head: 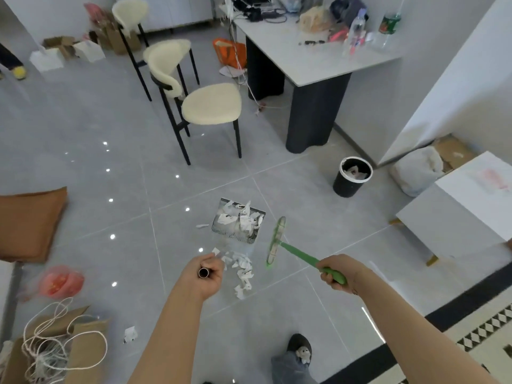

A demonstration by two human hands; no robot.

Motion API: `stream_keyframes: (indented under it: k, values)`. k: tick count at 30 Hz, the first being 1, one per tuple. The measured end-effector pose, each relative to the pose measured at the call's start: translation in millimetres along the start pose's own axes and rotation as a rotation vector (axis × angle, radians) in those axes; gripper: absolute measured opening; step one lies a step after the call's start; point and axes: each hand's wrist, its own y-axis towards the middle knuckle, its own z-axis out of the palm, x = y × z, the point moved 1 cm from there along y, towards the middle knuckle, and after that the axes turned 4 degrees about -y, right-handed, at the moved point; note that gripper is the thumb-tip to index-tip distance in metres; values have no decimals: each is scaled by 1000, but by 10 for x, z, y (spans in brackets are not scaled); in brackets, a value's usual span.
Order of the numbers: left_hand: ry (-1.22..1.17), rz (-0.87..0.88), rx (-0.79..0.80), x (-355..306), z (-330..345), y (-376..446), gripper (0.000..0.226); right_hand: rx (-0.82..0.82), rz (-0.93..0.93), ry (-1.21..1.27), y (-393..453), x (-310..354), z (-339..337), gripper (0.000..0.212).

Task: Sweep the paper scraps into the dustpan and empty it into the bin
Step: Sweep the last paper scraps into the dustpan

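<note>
My left hand (206, 275) curled round metal dustpan handle (204, 272). My right hand (336, 274) gripping green brush (277, 241). Loose paper scraps (243, 268) on floor just before dustpan (238, 223), which holds more. Black bin (352, 177) farther right.

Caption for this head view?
Left hand holds dustpan handle, right hand the green broom; scraps remain.
</note>
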Motion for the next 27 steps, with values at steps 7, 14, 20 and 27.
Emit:
stream_keyframes:
  k: [7, 14, 20, 27]
  values:
    - [92, -32, 39, 789, 956, 381, 50, -40, 15, 35, 119, 229, -1141, 17]
    - [114, -206, 71, 1237, 1782, 757, 12, -92, 0, 158, 214, 307, -1957, 21]
    - [200, -200, 59, 1530, 2539, 1190, 19, -104, 11, 274, 335, 514, -2691, 15]
    - [326, -192, 74, 1825, 3513, 1771, 16, -165, 27, 304, 501, 1093, -3436, 7]
